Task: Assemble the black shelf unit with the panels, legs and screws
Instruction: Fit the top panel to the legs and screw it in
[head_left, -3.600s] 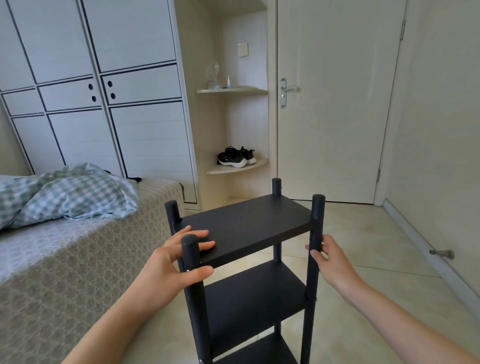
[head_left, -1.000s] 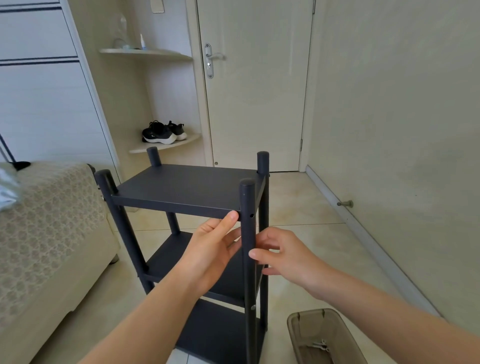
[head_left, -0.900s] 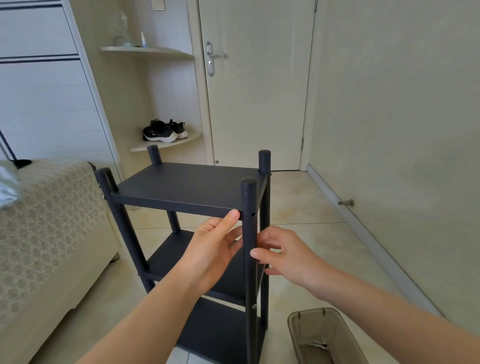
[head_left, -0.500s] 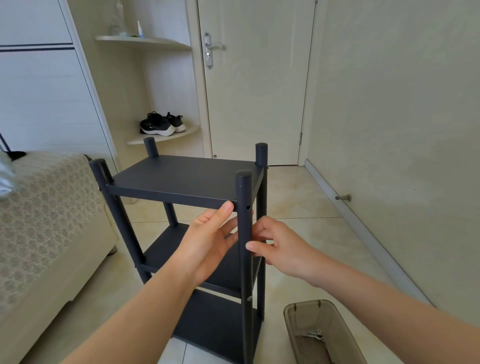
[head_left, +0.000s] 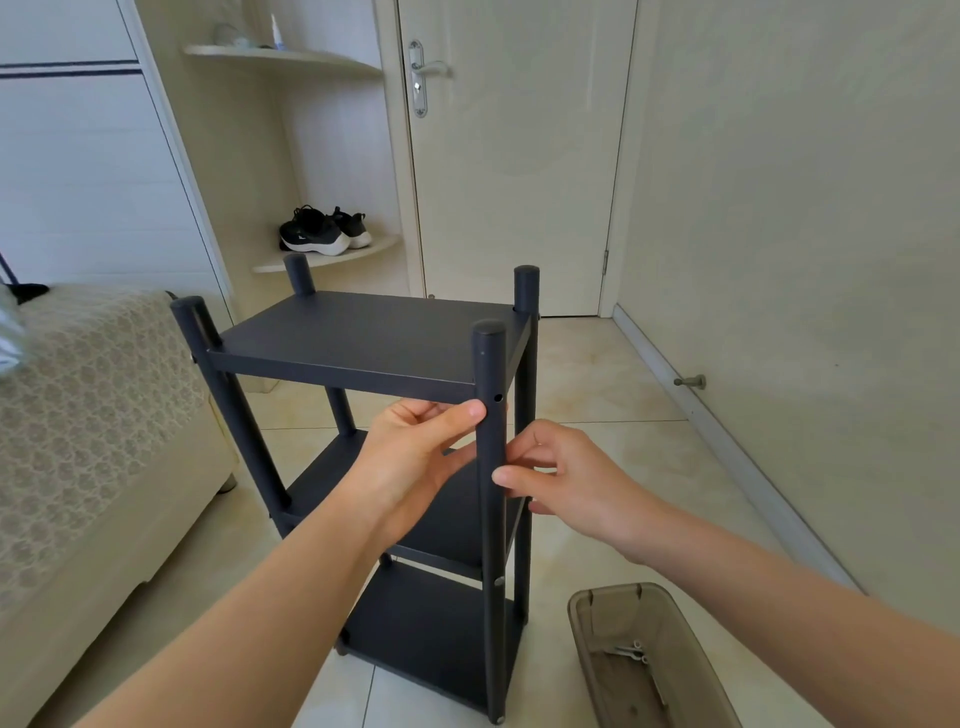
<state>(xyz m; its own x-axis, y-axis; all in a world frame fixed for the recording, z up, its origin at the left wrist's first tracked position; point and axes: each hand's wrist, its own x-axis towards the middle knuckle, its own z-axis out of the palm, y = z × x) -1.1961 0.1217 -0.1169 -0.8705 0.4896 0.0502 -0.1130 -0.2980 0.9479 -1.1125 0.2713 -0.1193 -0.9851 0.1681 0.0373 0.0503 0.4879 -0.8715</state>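
The black shelf unit (head_left: 363, 338) stands upright on the tiled floor (head_left: 613, 395) beside the bed (head_left: 93, 415), its near leg (head_left: 489, 364) gripped just under the top panel by the left hand (head_left: 415, 462) and pinched by the right hand (head_left: 576, 483).

The left forearm (head_left: 260, 613) is bare along all of its visible length, from the near edge of the view up to the wrist, and the right forearm (head_left: 779, 597) is bare in the same way. The left hand (head_left: 410, 467) and the right hand (head_left: 571, 483) are bare as well. The fingers (head_left: 467, 418) are slender, and the nails, where they show, are short and plain.
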